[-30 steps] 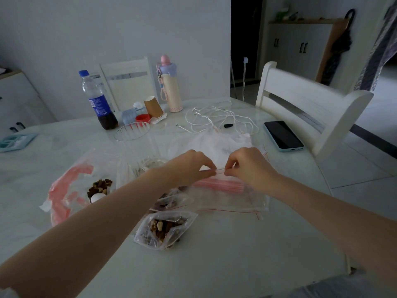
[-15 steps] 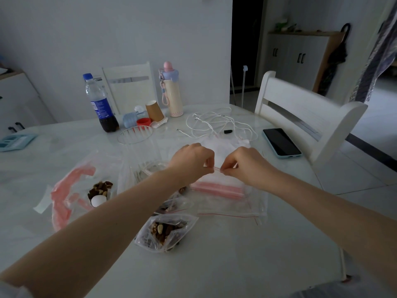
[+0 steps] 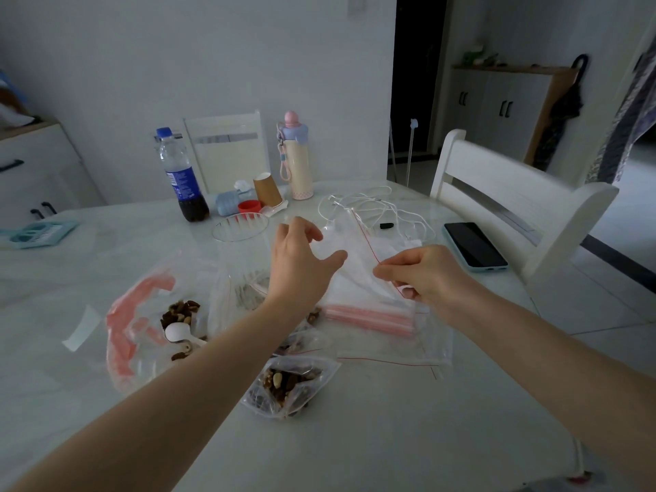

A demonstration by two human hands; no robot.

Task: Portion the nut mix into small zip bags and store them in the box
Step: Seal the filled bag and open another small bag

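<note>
- You are pinching the red-lined edge of an empty small zip bag point(image 3: 355, 257) with your right hand point(image 3: 424, 275), fingers curled on the plastic, holding it lifted above the tabletop point(image 3: 390, 420).
- Your left hand point(image 3: 301, 259) is hovering at the bag's other side with fingers spread and thumb out, gripping nothing that I can make out.
- Judging by this, you are opening a fresh bag; bring the left thumb and forefinger onto the opposite lip and peel the two layers apart, rather than tugging one side.
- The nut mix point(image 3: 181, 312) is lying in the large open bag point(image 3: 142, 314) to your left, with a white scoop point(image 3: 177, 333) resting in it; a filled small bag point(image 3: 287, 383) is sitting near the table's front edge.
- The clear box point(image 3: 241, 229) is standing behind your left hand, so keep the opened bag's mouth upward and close to the scoop to avoid spilling.
- The stack of spare bags point(image 3: 376, 314) is lying beneath your hands; take care to lift only one.
- Thin plastic clings, so rub the lips apart gently.
</note>
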